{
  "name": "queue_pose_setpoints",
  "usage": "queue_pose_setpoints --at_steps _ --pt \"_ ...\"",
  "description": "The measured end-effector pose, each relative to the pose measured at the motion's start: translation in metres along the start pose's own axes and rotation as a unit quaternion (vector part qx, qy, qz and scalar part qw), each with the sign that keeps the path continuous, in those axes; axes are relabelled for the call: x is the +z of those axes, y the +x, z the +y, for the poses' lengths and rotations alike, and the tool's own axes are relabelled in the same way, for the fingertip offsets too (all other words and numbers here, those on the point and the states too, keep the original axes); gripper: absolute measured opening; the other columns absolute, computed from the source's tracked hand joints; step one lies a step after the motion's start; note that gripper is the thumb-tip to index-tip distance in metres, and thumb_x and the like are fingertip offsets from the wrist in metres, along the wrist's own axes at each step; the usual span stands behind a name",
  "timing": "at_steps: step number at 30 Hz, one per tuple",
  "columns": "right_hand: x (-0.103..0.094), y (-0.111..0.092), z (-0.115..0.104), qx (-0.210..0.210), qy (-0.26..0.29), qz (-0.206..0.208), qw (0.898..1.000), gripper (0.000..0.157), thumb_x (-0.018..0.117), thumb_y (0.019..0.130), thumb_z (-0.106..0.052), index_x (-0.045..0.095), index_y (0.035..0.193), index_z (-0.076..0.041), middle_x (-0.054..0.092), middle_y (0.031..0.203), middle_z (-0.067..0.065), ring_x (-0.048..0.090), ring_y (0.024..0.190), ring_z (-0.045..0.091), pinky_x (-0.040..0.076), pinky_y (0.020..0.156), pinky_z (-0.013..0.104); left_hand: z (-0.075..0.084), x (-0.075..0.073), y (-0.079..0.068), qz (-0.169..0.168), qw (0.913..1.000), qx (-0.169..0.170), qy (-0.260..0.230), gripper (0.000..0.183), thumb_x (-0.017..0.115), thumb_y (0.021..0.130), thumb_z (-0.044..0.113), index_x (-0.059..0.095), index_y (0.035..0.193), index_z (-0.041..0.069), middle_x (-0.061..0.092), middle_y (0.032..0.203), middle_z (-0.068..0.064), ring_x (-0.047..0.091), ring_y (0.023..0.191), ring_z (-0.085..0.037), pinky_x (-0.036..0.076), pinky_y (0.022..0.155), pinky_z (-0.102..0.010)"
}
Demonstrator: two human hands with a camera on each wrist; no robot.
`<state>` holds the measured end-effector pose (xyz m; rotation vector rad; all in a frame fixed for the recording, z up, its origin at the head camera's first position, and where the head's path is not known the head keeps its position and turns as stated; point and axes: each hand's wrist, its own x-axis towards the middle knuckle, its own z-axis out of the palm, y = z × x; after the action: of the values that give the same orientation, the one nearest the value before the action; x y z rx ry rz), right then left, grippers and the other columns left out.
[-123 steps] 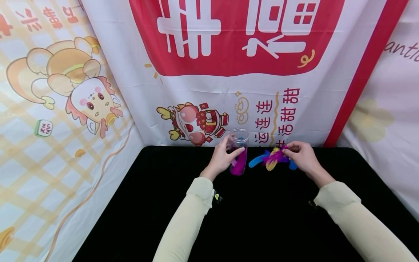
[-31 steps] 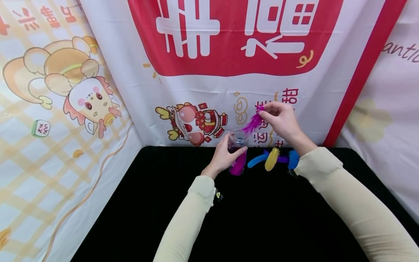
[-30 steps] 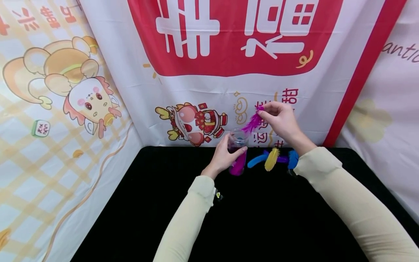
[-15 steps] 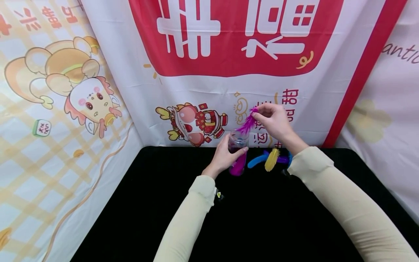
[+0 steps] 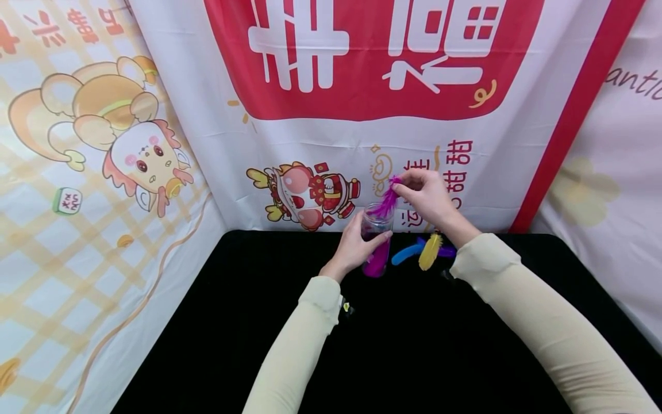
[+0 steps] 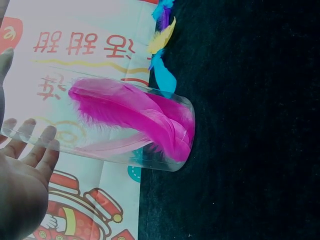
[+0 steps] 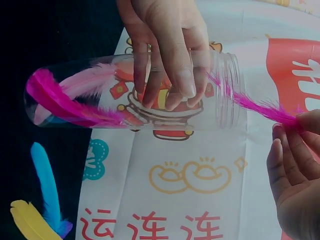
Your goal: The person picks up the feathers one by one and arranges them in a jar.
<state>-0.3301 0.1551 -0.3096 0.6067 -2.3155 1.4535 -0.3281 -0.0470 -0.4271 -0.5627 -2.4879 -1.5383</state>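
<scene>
A clear jar [image 5: 378, 230] stands upright near the table's back edge, with magenta and pink feathers [image 6: 135, 112] lying in its lower part. Curled round the jar's side is my left hand [image 5: 354, 244], thumb in front. My right hand [image 5: 426, 195] pinches a magenta feather [image 7: 265, 109] by one end above the jar. In the right wrist view that feather's other end reaches through the jar's mouth. To the right of the jar lie a blue feather [image 5: 407, 253], a yellow feather [image 5: 428, 253] and a purple feather [image 5: 447, 252], partly overlapping; my right sleeve covers what lies beyond them.
A black-covered table [image 5: 393, 345] spreads out below the hands. Directly behind the jar hangs a white and red printed cloth [image 5: 289, 138]. Another printed cloth [image 5: 93, 230] borders the table on the left, and a pale cloth [image 5: 595, 190] hangs on the right.
My right hand lifted a magenta feather off the loose pile, brought it left over the jar and lowered its tip into the mouth. The left hand stayed on the jar.
</scene>
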Motion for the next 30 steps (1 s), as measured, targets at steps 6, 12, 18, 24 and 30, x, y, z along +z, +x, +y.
queue_pose_setpoints --at_steps 6,12,18,24,30 --pt "0.005 -0.001 0.002 0.016 -0.013 -0.027 0.999 0.015 0.072 0.097 -0.013 0.075 0.101 0.000 0.076 0.094 0.014 0.069 0.080 0.017 0.052 0.065 0.021 -0.002 -0.002 0.000 -0.006 0.9999 -0.011 -0.004 0.077 0.075 0.089 0.056 0.041 0.151 0.025 0.053 0.141 0.000 0.053 0.129 -0.015 0.046 0.110 -0.043" --pt "0.009 -0.002 0.004 0.029 -0.027 -0.040 0.998 0.014 0.072 0.097 -0.014 0.076 0.104 -0.002 0.075 0.096 0.013 0.068 0.080 0.015 0.054 0.067 0.022 -0.003 -0.002 -0.001 -0.010 0.9998 -0.019 -0.006 0.077 0.074 0.090 0.055 0.040 0.151 0.023 0.052 0.142 -0.001 0.053 0.130 -0.016 0.045 0.110 -0.042" --pt "0.013 -0.003 0.007 0.027 -0.048 -0.058 0.997 0.017 0.072 0.097 -0.016 0.075 0.105 -0.001 0.075 0.096 0.014 0.066 0.080 0.018 0.052 0.066 0.024 -0.002 -0.001 0.001 -0.010 0.9997 -0.022 -0.004 0.076 0.073 0.091 0.055 0.039 0.151 0.023 0.052 0.141 -0.002 0.054 0.128 -0.016 0.046 0.109 -0.040" --pt "0.020 -0.004 0.005 0.020 -0.077 -0.057 0.995 0.015 0.073 0.095 -0.014 0.076 0.103 -0.002 0.075 0.094 0.014 0.065 0.079 0.020 0.051 0.066 0.026 -0.002 -0.001 0.000 -0.016 0.9994 -0.027 -0.013 0.076 0.072 0.091 0.056 0.039 0.151 0.023 0.051 0.141 -0.002 0.056 0.124 -0.017 0.051 0.103 -0.040" --pt "0.025 -0.003 0.004 0.024 -0.090 -0.069 0.993 0.015 0.073 0.096 -0.017 0.077 0.103 -0.005 0.075 0.092 0.011 0.065 0.079 0.021 0.052 0.068 0.033 -0.002 -0.001 -0.001 -0.016 0.9995 -0.024 -0.013 0.075 0.072 0.092 0.054 0.039 0.151 0.022 0.051 0.140 -0.003 0.057 0.123 -0.018 0.053 0.100 -0.040"
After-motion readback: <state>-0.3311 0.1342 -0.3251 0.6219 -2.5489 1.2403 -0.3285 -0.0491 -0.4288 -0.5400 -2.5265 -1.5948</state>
